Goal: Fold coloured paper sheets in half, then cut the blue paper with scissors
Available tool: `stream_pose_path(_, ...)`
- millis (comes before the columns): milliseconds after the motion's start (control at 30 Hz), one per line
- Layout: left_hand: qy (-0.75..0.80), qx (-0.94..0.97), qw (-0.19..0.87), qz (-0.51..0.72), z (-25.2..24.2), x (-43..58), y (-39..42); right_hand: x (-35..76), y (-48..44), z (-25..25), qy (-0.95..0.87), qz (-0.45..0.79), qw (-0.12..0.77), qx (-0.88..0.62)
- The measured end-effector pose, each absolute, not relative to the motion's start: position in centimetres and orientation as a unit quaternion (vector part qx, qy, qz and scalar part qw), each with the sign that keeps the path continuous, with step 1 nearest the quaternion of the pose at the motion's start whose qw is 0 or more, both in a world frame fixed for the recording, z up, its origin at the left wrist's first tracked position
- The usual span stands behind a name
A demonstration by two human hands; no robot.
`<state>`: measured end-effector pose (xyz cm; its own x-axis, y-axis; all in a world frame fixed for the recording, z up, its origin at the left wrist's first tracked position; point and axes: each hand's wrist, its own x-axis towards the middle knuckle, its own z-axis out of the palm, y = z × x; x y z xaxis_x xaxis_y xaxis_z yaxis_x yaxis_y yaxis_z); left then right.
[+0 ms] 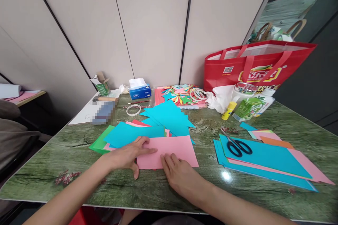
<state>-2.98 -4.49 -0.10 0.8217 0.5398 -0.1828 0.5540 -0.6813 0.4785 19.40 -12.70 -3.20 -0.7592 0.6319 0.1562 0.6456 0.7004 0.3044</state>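
Note:
A pink sheet of paper, its long side running left to right, lies on the table in front of me. My left hand rests at its left end, index finger stretched over the paper and thumb spread below toward the near edge. On the sheet's near edge, around the middle, the fingers of my right hand lie flat and press down. Just beyond are loose blue sheets, with green and pink ones partly under them. More blue sheets fan out behind.
Black-handled scissors lie on a stack of coloured paper at right. A glue stick, green carton and red bag stand behind. Farther back are a tape roll, tissue pack and paper stars.

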Motion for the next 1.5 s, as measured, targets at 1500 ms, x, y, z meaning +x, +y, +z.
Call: stream_pose_path(1500, 0.302, 0.934, 0.194, -0.005, 1.1, -3.7, -5.5, 20.2, -11.6, -3.2, -0.923, -0.092, 0.089, -0.364)
